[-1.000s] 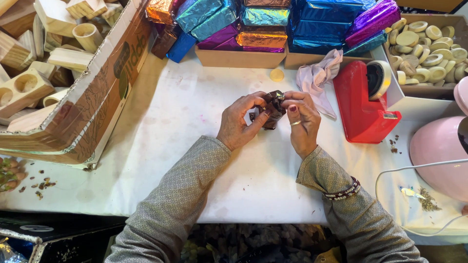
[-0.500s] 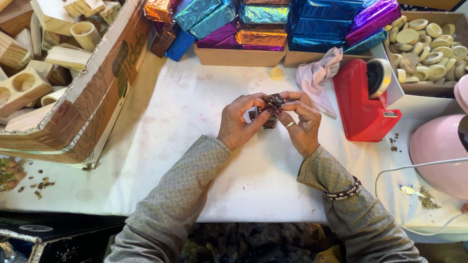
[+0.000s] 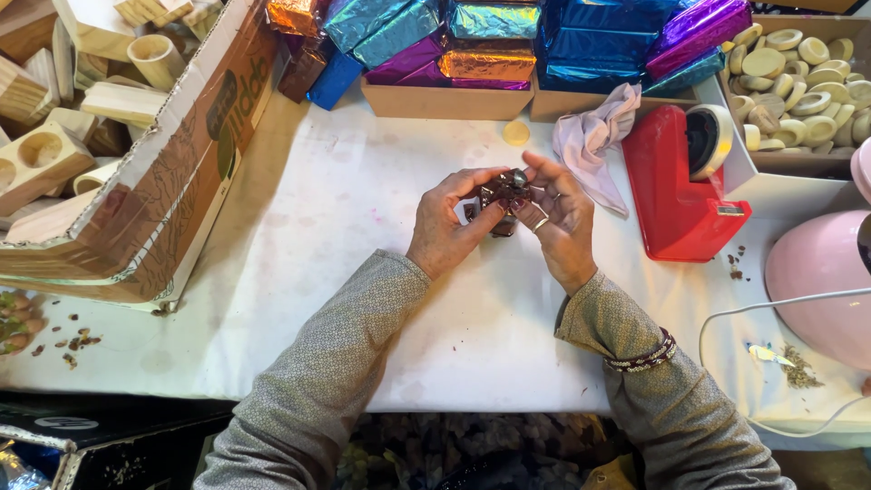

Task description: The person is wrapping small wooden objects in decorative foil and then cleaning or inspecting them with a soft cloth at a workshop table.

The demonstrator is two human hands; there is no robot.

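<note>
Shiny foil-wrapped packages (image 3: 490, 63) fill back cartons (image 3: 445, 100); brown cardboard box (image 3: 154, 200) left.

head cam | looks steeply down, forward | close over white table (image 3: 363, 272)

Both forearms angle inward, wrists raised. The left hand (image 3: 445, 227) curls in a pinching grip; the right hand (image 3: 561, 222) faces it, fingers partly spread.

Counts: two hands, left hand (image 3: 442, 229) and right hand (image 3: 560, 222), on one dark foil-wrapped piece (image 3: 504, 195). One red tape dispenser (image 3: 676, 191) at 3 o'clock, one lilac cloth (image 3: 592, 136) at 1, one loose round disc (image 3: 516, 133) at 12, one pink dome (image 3: 817, 286) at 4.
</note>
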